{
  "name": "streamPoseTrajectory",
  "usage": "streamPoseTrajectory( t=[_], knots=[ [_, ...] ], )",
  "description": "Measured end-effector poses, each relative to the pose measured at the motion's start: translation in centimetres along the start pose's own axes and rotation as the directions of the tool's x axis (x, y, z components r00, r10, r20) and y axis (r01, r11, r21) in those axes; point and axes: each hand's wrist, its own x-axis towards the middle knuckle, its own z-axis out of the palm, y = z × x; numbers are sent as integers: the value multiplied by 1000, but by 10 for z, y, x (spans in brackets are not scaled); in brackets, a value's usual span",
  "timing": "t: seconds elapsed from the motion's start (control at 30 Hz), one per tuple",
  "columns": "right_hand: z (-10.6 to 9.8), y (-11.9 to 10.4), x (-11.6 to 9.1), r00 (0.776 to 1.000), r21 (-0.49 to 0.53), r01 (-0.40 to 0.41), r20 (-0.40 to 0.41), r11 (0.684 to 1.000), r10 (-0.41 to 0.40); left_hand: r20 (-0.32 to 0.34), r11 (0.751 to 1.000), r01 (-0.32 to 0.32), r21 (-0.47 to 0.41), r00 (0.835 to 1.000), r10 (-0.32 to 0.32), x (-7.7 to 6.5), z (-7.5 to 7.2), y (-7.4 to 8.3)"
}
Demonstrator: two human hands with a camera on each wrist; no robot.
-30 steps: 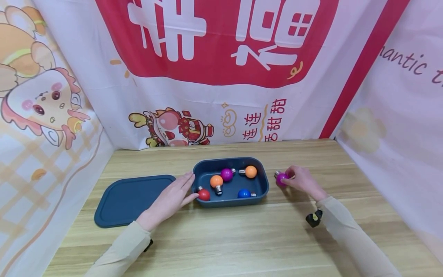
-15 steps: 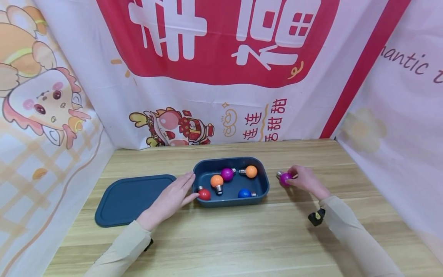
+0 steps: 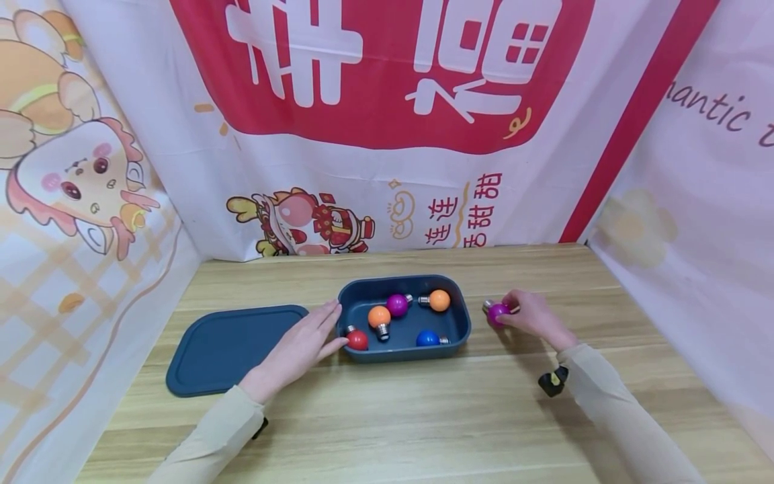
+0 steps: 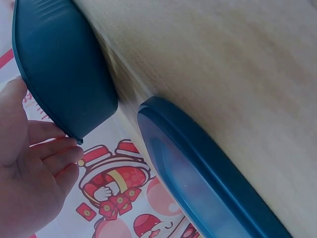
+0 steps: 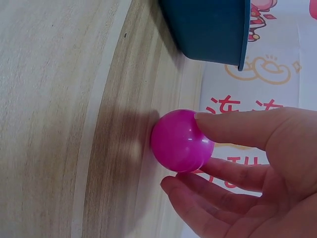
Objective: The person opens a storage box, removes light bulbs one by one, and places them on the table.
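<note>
My right hand (image 3: 532, 316) pinches a purple light bulb (image 3: 498, 314) by its round globe, right of the dark blue box. The right wrist view shows thumb and fingers about the glossy bulb (image 5: 178, 141), low over the wooden surface; its metal base is hidden there. My left hand (image 3: 305, 339) lies with fairly straight fingers against the left end of the box (image 3: 393, 354); the left wrist view shows fingertips at the box's rim. Inside the box lie a red bulb (image 3: 357, 340), two orange bulbs (image 3: 379, 316), another purple bulb (image 3: 397, 305) and a blue bulb (image 3: 427, 338).
A flat dark blue lid (image 3: 224, 349) lies on the wooden table (image 3: 393, 423), left of the box and partly behind my left hand. Printed cloth hangs (image 3: 387, 161) close behind the table and along both sides.
My right hand has shifted slightly to the right with the purple bulb during the first half second, then stayed put. My left hand and the box have hardly moved.
</note>
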Motion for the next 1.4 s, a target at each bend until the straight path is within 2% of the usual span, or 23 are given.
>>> streamPoseTrajectory(
  t=[0.57,1.07,1.4],
  knots=[
    [-1,-2,-2,1000,16,-8,-3,1000,8,25,1000,21,-20,999,-21,0,-1,2],
    [-15,-7,-1,1000,2,9,-23,1000,-9,12,1000,16,-19,1000,-16,-1,0,0],
    [-30,-26,-1,992,-10,99,-79,995,-100,-7,1000,4,-17,1000,-4,0,2,-1]
  ],
)
